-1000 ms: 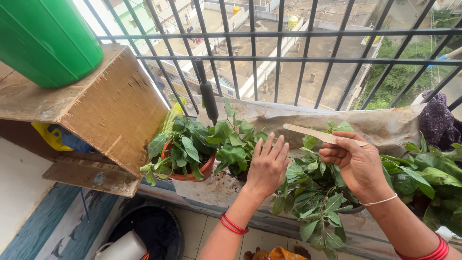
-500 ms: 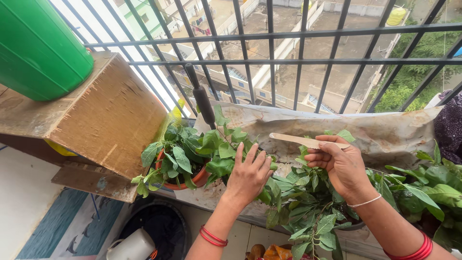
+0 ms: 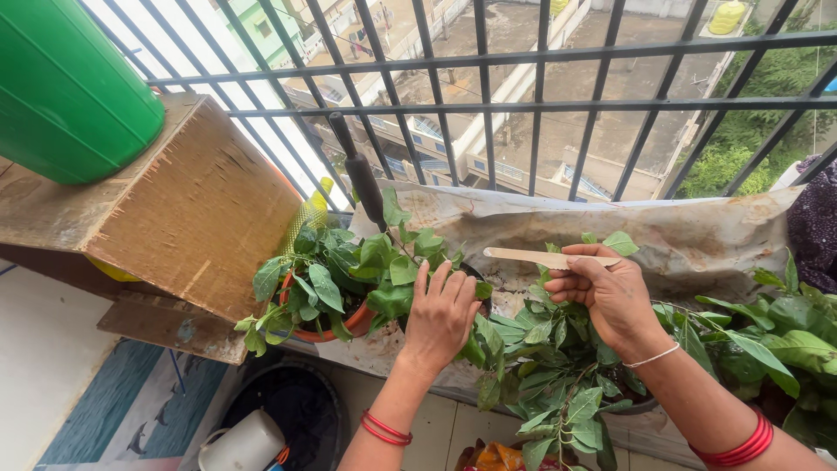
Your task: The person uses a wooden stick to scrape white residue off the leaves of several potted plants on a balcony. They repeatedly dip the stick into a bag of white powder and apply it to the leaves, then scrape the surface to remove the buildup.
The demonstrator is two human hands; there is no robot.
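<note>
From my head camera: my left hand lies spread, fingers open, on the leafy plant beside the orange pot. My right hand pinches a flat wooden stick. Pressing harder could snap stems.

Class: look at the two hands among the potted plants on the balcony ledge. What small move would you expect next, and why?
Probably lowering the flat wooden stick toward the pot beneath the left hand. The right hand grips the stick above the foliage, while the left hand presses the leaves aside.
</note>
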